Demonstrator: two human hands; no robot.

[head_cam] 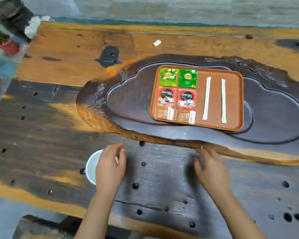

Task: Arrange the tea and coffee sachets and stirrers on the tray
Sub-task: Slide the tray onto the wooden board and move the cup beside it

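A brown rectangular tray (pixel 235 100) rests on a dark carved wooden tea board (pixel 131 100). On its left half lie two green Lipton tea sachets (pixel 168 77) (pixel 188 78), below them two red Nescafe coffee sachets (pixel 167 97) (pixel 187 99), and at the front two brown sugar sachets (pixel 164 113) (pixel 185 116). Two white wrapped stirrers (pixel 207 98) (pixel 223 100) lie side by side on the right half. My left hand (pixel 110 167) and my right hand (pixel 210 167) hover over the table in front of the board, fingers loosely apart, holding nothing.
A white cup (pixel 91 167) stands on the table, partly under my left hand. A small white slip (pixel 157 43) lies on the far tabletop. A potted plant in a red pot (pixel 7 46) and a dark pot (pixel 14 18) stand at the far left corner.
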